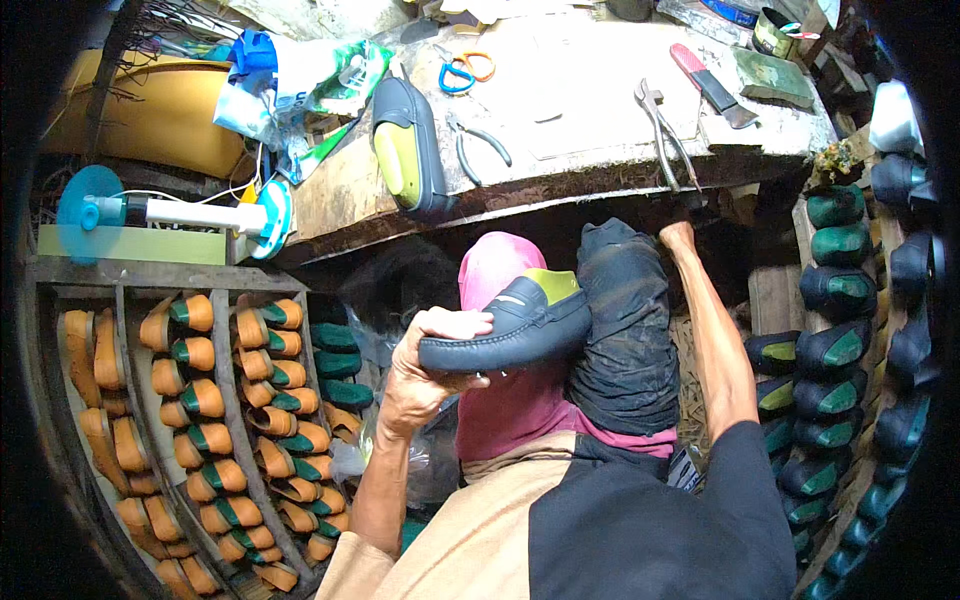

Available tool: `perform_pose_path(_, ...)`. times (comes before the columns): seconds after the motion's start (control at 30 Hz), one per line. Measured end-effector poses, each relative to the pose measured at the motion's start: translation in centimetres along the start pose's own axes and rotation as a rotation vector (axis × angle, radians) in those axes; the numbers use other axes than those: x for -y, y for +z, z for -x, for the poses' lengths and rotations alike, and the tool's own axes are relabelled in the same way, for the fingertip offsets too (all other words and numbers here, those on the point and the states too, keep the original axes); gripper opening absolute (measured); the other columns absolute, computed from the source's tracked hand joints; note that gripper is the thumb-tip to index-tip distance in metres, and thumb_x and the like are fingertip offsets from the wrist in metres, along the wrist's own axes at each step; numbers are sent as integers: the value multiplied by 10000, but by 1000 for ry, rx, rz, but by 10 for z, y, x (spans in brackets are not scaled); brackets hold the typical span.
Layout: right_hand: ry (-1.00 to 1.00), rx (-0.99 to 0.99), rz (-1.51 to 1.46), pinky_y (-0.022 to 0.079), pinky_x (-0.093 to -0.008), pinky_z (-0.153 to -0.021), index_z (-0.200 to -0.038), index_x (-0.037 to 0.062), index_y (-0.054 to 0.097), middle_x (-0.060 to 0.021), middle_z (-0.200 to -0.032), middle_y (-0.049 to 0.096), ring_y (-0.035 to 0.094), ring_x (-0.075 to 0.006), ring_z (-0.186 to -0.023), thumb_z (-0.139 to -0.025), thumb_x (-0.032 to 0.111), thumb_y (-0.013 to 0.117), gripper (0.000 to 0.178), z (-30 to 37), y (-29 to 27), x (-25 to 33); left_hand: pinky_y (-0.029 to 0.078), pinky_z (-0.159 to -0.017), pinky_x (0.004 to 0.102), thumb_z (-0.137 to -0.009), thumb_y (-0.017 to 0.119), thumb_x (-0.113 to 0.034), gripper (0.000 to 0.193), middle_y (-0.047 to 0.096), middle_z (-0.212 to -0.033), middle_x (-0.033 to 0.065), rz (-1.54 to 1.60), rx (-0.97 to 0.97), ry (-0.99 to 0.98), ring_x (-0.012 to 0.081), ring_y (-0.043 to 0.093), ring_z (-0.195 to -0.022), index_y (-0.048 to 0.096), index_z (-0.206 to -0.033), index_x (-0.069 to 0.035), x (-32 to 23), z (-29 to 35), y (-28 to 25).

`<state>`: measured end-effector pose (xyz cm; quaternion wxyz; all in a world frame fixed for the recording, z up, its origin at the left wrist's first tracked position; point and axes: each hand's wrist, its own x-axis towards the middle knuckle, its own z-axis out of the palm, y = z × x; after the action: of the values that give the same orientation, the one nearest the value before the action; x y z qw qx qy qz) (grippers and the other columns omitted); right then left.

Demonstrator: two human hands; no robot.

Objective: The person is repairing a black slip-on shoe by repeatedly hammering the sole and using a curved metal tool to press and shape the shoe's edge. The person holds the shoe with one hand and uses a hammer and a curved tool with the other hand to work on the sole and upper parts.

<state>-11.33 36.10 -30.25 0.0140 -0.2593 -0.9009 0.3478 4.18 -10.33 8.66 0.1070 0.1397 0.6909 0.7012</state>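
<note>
My left hand (428,365) grips a dark navy loafer (525,325) by its toe, thumb above and fingers below. The loafer is held sideways over my lap, its lime-green lining showing at the opening on the right. My right hand (679,237) reaches to the front edge of the workbench, just below the handles of the metal pincers (660,130); its fingers are hidden in shadow. A matching navy loafer (410,150) with a lime-green inside lies on the bench at the left, beside pliers (475,150) with dark handles.
On the workbench (580,100) lie scissors (465,72), a red-handled knife (712,85) and a green block (775,78). A small fan (90,213) lies at the left. Racks hold tan shoes (205,400) on the left and dark shoes (835,345) on the right.
</note>
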Motion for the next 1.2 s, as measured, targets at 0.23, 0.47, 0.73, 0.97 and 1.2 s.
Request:
perform_pose_path(0.23, 238, 457, -1228, 369, -226, -485, -1241, 13, 684, 85, -780, 482, 414, -24, -558, -1157, 329, 693, 327, 198, -157, -10, 519, -1233, 452, -766, 1008, 15, 626, 772, -1360, 131, -6, -69, 3, 295, 696, -1371, 684, -1295, -68, 19, 12, -7)
perform_pose_path(0.47, 256, 302, -541, 389, -252, -478, -1135, 65, 725, 53, -725, 600, 526, -57, -555, -1129, 345, 753, 281, 272, -191, -32, 516, -1250, 468, -761, 1003, 24, 639, 747, -1415, 149, 87, -66, 9, 314, 682, -1410, 660, -1291, -80, 42, 25, -24)
perform_pose_path(0.73, -63, 597, -777, 367, -276, -529, -999, 46, 741, 60, -687, 581, 454, -43, -571, -1180, 498, 639, 498, 274, -260, 157, 494, -1272, 496, -744, 1009, 32, 696, 739, -1405, 182, 109, -91, 67, 344, 672, -1421, 623, -1313, -73, 41, 28, 0)
perform_pose_path(0.97, -546, 912, -2, 585, -486, -716, -1216, 43, 807, -227, -831, 753, 763, -416, -783, -1154, 344, 650, 345, 258, -252, 271, 496, -1257, 513, -765, 1022, -9, 680, 738, -1376, 178, 70, -74, 82, 353, 670, -1414, 619, -1309, -73, 34, 27, 5)
perform_pose_path(1.2, -666, 908, 146, 598, -452, -759, -1347, -12, 765, -232, -953, 782, 777, -397, -817, -1153, 297, 639, 385, 257, -268, 281, 496, -1256, 521, -770, 1020, -6, 674, 738, -1360, 167, 89, -90, 79, 372, 660, -1429, 620, -1307, -78, 38, 30, 2)
